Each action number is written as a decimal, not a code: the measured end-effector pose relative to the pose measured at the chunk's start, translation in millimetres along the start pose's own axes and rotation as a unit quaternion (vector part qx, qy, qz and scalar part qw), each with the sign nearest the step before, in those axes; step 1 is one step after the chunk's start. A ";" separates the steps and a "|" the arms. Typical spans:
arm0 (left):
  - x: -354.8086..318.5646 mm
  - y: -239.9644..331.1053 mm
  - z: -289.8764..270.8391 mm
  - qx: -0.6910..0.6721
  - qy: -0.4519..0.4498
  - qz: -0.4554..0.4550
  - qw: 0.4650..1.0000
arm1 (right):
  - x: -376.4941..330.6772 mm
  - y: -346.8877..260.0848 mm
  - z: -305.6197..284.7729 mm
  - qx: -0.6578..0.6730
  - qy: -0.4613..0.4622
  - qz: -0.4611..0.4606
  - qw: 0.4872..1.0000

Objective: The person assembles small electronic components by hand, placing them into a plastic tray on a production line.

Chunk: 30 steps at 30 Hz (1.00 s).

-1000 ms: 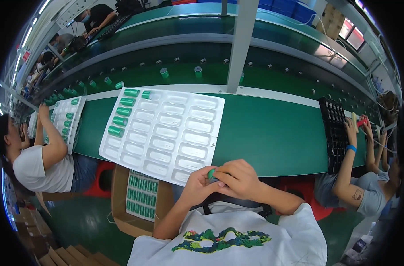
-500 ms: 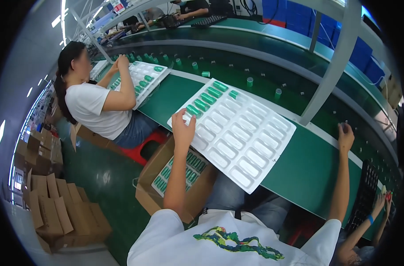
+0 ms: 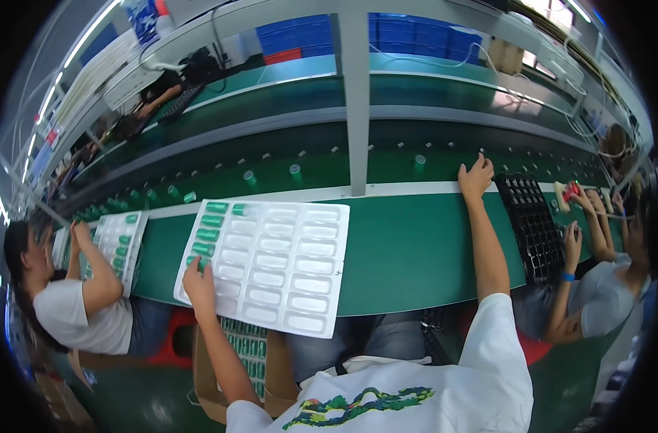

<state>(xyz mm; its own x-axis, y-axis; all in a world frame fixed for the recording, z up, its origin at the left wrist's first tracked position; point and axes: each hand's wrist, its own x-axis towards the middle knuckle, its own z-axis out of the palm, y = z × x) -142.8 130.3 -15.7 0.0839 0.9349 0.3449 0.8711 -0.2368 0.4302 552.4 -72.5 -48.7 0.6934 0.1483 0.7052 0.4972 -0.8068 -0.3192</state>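
Observation:
A white blister tray (image 3: 286,267) with many oblong pockets lies on the green table in front of me. Several pockets in its left column and far left corner hold green pieces (image 3: 212,220). My left hand (image 3: 199,285) rests on the tray's near left part, fingertips pinching a green piece (image 3: 198,262) over a pocket. My right arm stretches far out to the right. My right hand (image 3: 475,177) lies with fingers apart at the white strip along the table's far edge, beside the conveyor belt, and nothing shows in it.
A cardboard box (image 3: 246,353) of green pieces stands below the table at my left knee. A black tray (image 3: 531,224) lies to the right, by a co-worker. Another person at the left fills a second white tray (image 3: 116,242). A grey post (image 3: 354,108) rises behind my tray; green pieces (image 3: 294,172) ride the belt.
A second ago both hands were together at the tray's near edge. Since then my left hand went to the tray's left column and my right arm reached out to the table's far edge.

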 end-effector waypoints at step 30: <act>-141.7 193.1 0.7 -0.806 -0.406 -0.256 0.346 | -154.2 -102.4 -226.4 0.735 -0.451 0.506 -0.017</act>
<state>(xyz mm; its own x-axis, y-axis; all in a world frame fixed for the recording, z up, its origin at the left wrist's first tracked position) 13.9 -47.8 17.9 0.7969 0.5744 -0.1871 -0.4750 0.7872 0.3933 276.5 -142.2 18.7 0.0983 0.9776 -0.1859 -0.9935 0.1072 0.0385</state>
